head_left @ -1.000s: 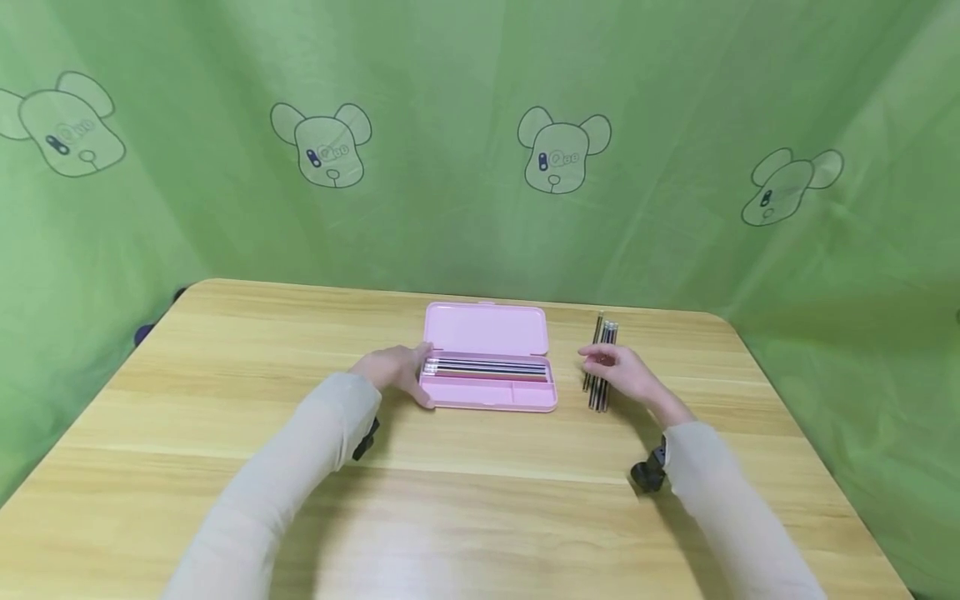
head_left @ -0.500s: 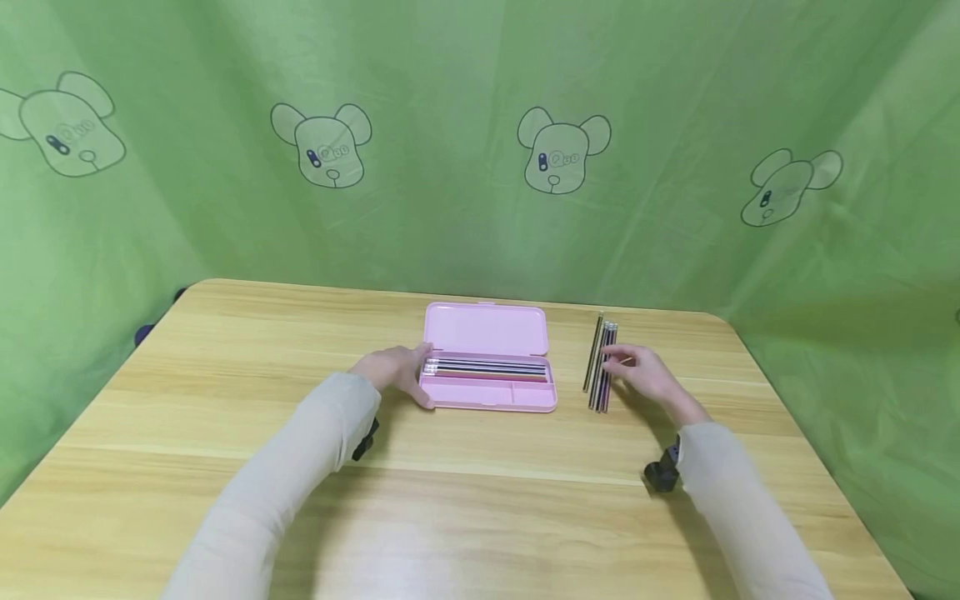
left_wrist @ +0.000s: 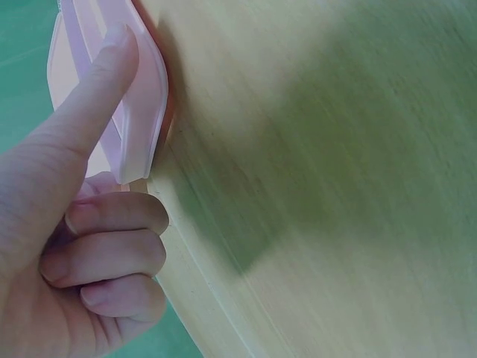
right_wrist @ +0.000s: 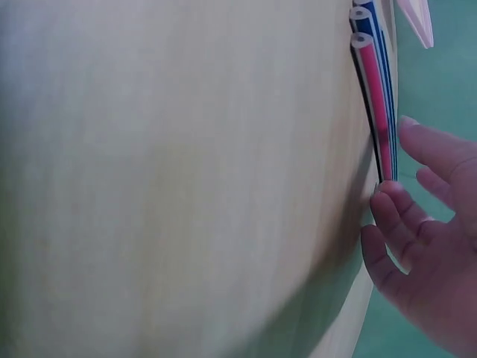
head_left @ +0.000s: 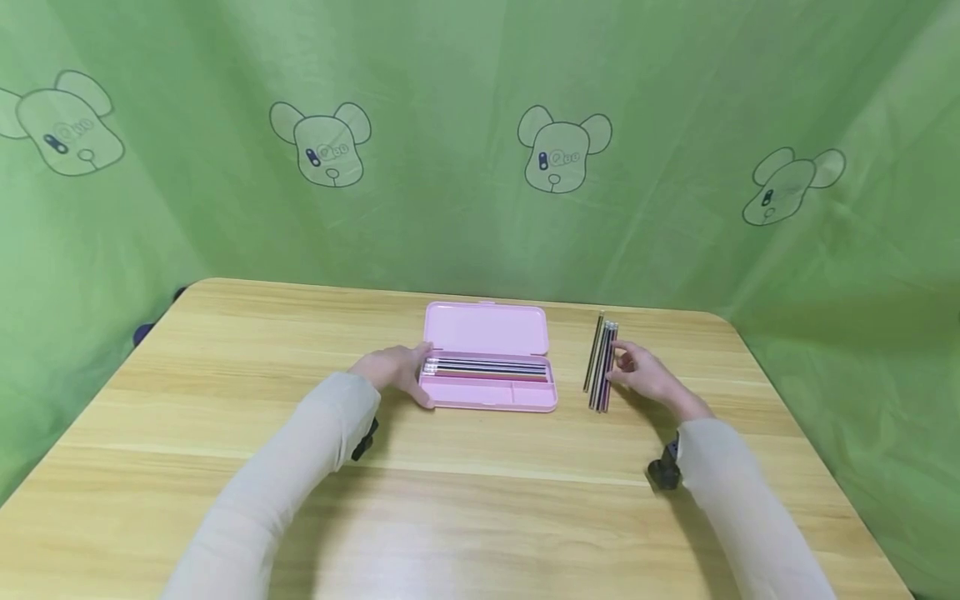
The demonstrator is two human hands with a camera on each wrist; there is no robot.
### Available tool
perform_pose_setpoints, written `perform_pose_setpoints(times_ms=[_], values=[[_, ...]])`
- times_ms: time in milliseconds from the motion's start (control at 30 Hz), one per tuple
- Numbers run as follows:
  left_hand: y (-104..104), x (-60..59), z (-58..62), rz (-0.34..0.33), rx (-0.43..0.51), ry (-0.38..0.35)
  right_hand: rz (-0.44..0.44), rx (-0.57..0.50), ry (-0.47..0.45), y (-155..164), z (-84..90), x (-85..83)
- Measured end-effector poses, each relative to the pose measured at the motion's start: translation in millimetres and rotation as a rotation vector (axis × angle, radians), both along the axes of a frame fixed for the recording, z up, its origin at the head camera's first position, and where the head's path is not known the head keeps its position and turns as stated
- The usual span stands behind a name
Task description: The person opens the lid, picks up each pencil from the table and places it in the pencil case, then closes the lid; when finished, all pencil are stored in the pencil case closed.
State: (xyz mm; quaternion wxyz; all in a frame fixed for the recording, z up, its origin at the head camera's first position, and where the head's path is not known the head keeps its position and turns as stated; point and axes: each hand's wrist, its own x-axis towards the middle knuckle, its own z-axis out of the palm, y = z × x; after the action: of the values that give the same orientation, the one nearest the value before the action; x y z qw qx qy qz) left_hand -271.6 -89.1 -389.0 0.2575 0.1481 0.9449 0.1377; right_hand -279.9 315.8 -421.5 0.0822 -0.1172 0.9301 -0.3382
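An open pink pencil case [head_left: 487, 395] lies at the table's middle with several pencils [head_left: 486, 367] in its back slot. My left hand [head_left: 390, 369] holds the case's left end, thumb along the front edge. In the left wrist view the thumb [left_wrist: 89, 82] lies straight against the case [left_wrist: 141, 112] and the other fingers are curled. A bundle of loose pencils [head_left: 600, 367] lies to the right of the case. My right hand [head_left: 648, 377] rests just right of it with relaxed fingers. In the right wrist view its fingertips [right_wrist: 391, 198] touch the side of the pencils [right_wrist: 376, 97].
The wooden table [head_left: 225, 375] is ringed by a green curtain with bear prints [head_left: 562, 150]. The case's lid [head_left: 486, 329] lies flat behind it. Black wrist camera mounts [head_left: 663, 471] sit under both sleeves.
My right hand has drawn back from over the loose pencils to their right side, where its fingertips now meet the bundle. The left hand and the case have stayed put.
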Motion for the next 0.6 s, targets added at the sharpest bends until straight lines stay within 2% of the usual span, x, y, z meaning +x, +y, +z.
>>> perform_pose_setpoints(times_ms=[167, 367, 600], values=[[0, -0.7, -0.4, 0.000, -0.002, -0.008, -0.006, 0.042, -0.017, -1, -0.6, -2.1], [0, -0.9, -2.1, 0.007, 0.001, 0.000, -0.025, 0.034, -0.099, 0, 3.1, 1.2], [0, -0.9, -2.6, 0.019, 0.013, -0.004, 0.013, 0.026, -0.150, 10, 6.5, 3.0]])
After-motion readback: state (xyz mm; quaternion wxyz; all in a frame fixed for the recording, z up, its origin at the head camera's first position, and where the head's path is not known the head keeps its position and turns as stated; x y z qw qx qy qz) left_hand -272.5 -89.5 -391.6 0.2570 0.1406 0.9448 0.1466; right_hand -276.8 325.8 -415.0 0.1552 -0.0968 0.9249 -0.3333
